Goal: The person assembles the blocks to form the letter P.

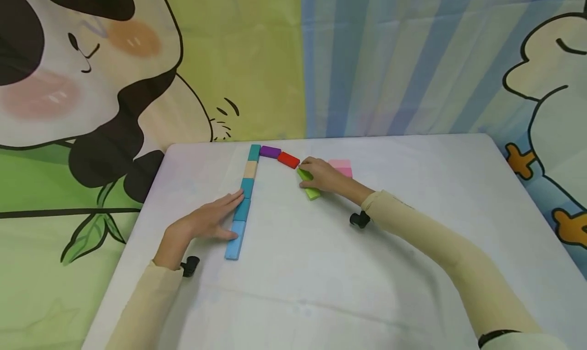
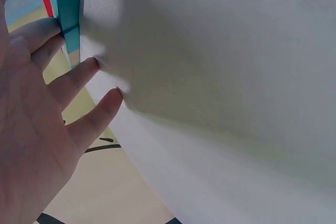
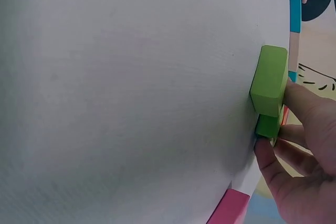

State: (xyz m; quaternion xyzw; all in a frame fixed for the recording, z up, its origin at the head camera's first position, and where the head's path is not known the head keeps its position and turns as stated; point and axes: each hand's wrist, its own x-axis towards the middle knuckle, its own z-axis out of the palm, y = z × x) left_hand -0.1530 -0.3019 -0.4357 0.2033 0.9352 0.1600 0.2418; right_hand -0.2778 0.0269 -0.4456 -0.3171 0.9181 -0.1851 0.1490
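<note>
Head view: the right hand [image 1: 324,176], the nearer one, pinches the farther green block [image 1: 304,173], its long axis slanting from far left to near right, its far end just beside the red block [image 1: 288,160]. The left hand [image 1: 206,220], fingers extended, touches the blue-and-beige row [image 1: 242,210]. White tabletop [image 1: 284,258] spreads between, its far edge near the row's end.

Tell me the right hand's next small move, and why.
The right hand should probably nudge the green blocks snug against the red block: it grips them, and their far end lies by the red block's right end, extending the line from the purple block. Whether green and red touch, I can't tell.
</note>
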